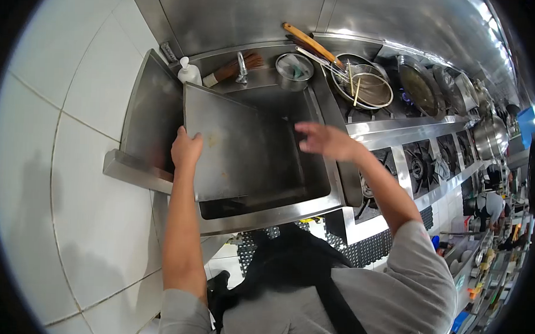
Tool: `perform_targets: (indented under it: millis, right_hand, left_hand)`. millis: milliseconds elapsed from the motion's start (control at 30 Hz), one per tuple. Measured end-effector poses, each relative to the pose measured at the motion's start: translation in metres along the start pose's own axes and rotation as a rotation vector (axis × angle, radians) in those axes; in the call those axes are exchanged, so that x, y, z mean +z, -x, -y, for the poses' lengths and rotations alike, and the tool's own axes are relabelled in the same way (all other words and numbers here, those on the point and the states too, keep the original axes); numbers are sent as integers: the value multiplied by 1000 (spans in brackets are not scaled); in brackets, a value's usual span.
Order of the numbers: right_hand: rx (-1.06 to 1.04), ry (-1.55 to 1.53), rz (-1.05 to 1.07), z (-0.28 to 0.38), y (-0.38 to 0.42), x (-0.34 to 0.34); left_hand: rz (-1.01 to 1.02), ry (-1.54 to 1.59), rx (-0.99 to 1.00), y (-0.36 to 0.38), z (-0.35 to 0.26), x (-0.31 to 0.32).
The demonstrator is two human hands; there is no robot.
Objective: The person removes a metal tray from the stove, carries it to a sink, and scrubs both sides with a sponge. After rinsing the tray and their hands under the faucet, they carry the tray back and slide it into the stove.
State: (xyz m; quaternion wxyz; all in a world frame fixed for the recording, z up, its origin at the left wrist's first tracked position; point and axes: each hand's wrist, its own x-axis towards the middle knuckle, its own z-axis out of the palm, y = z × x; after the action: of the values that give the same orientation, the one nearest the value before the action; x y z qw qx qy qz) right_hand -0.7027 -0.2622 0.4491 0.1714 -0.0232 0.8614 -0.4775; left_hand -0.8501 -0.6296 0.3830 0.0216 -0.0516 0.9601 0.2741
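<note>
1. Steel tray (pixel 244 148), large and flat, stands tilted in the sink (pixel 266 217), its lower edge down in the basin; the left hand (pixel 186 149) grips the tray's left edge with fingers curled round it.
2. Same head view: the right hand (pixel 326 139) hovers open above the tray's right side, fingers spread and blurred, perhaps not touching it.
3. Behind the sink stand a soap bottle (pixel 189 73), a brush (pixel 234 68), a tap (pixel 242 67) and a small pot (pixel 294 71); a wire strainer (pixel 364 85) rests on the stove to the right.
</note>
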Motion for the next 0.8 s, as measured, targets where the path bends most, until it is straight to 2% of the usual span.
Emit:
perform_targets:
  millis: [33,100,167,233,300,333,433,467,567,700,767,800]
  right_hand:
    - [-63,69,-44,-13,-35,-15]
    - [-122,479,-239,-60,-121,-47]
    - [64,607,-366,-75,-180,-75]
    - [36,659,-533,-98,-226,-93]
    - [117,715,-502,-112,-255,-108]
    - [208,704,-410,-115,-268,-117]
    - [87,702,-515,-145,-302,-121]
    - [-11,708,-511,-145,-308,-122]
    - [66,756,-423,-154,-321,-124]
    - [-21,919,-314,-159,-326,-128]
    - [99,854,-182,-143,-324,-130]
    - [77,846,-256,-147,-326,-126]
  left_hand:
    - [-11,-45,-18,3,-3,-2]
    - [-27,-120,-49,7,-9,-5]
    - [-32,-182,-69,7,-13,-4]
    - [-41,-158,-77,1,-10,0]
    - [-39,-137,-92,0,-8,3]
    - [-39,-122,-102,-1,-9,3]
    - [-59,-88,-111,-6,-6,6]
    - [-65,-80,-109,-7,-4,7]
    - [-171,-59,-68,-7,-2,13]
    - [-101,36,-105,-10,-6,7]
    - [-118,3,-112,-11,-8,8]
    - [-98,26,-147,-11,-9,7]
